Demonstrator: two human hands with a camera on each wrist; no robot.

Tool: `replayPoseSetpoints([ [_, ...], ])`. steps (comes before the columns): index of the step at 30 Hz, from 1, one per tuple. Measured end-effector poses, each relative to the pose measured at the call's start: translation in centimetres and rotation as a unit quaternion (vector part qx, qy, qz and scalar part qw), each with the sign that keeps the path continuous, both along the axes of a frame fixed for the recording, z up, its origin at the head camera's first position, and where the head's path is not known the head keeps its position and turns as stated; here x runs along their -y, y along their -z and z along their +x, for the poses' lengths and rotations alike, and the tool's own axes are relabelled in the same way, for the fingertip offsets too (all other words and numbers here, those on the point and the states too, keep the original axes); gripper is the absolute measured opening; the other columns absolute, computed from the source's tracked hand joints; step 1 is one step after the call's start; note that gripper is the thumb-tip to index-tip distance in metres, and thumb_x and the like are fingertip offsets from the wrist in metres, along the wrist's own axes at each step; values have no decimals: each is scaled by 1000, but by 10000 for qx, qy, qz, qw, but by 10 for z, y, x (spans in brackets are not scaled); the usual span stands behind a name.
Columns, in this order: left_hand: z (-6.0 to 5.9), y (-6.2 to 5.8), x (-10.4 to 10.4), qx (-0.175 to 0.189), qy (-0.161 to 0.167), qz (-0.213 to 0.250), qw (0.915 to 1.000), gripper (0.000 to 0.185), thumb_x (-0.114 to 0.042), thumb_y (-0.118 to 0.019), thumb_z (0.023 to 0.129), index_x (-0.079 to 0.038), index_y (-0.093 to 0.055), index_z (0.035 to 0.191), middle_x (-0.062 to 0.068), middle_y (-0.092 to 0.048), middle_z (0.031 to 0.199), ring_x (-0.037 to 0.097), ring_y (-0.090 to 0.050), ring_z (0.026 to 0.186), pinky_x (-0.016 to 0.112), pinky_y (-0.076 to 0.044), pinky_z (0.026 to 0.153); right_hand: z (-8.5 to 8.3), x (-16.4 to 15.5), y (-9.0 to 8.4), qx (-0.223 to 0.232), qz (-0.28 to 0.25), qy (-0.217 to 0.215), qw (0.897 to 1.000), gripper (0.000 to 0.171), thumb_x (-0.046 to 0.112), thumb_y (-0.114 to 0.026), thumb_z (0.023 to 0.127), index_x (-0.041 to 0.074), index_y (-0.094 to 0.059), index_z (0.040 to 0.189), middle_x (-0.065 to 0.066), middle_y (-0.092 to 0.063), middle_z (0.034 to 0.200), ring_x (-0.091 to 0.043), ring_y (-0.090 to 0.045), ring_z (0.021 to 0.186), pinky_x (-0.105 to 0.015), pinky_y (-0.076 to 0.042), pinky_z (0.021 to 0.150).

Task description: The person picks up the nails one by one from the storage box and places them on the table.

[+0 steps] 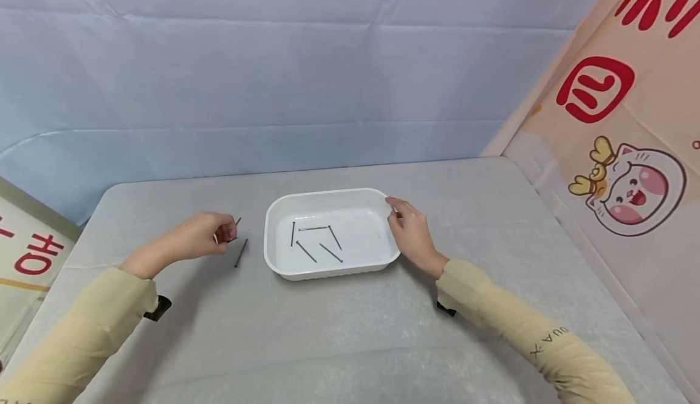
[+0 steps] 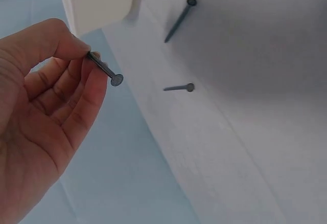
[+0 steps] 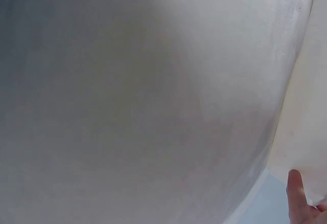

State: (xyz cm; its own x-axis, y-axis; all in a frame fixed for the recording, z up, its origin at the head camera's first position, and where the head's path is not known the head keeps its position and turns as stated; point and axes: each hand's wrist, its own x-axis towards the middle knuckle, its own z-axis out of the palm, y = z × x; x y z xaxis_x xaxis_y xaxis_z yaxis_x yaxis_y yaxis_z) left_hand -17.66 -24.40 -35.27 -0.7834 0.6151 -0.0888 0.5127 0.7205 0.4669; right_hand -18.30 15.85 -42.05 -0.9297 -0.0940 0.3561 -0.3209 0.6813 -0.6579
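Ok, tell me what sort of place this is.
Probably a makeshift indoor booth or filming corner, though that is a guess: a creased pale-blue backdrop behind a grey table, and a printed cartoon banner along the right side.

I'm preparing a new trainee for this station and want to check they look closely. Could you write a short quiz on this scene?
1. How many nails lie inside the white tray?

2. True or false: the right hand is well away from the white tray, touching nothing.

3. What does the left hand pinch?
A) a spoon
B) a nail
C) the tray's far rim

Key:
1. Five.
2. False; its fingers touch the tray at its right-hand end.
3. B.
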Motion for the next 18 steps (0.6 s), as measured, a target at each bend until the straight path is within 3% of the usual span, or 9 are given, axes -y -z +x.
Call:
replayPoseSetpoints([
  [7,-1,8,8,403,-94,24,9991,13,6,-61,73,-3,-57,80,-1,-56,72,9,-53,67,24,-45,53,-1,0,1,-35,-8,-28,10000,35,6,-43,91,1,-55,123,-15,-55,124,-27,-63,92,-34,-53,74],
  [18,-3,22,20,621,-131,99,9979,11,5,-62,72,-3,-59,79,-4,-56,71,7,-50,65,23,-44,55,0,-1,0,16,-14,-11,10000,35,7,-44,90,2,-55,123,-14,-55,124,-27,-62,93,-35,-53,75],
])
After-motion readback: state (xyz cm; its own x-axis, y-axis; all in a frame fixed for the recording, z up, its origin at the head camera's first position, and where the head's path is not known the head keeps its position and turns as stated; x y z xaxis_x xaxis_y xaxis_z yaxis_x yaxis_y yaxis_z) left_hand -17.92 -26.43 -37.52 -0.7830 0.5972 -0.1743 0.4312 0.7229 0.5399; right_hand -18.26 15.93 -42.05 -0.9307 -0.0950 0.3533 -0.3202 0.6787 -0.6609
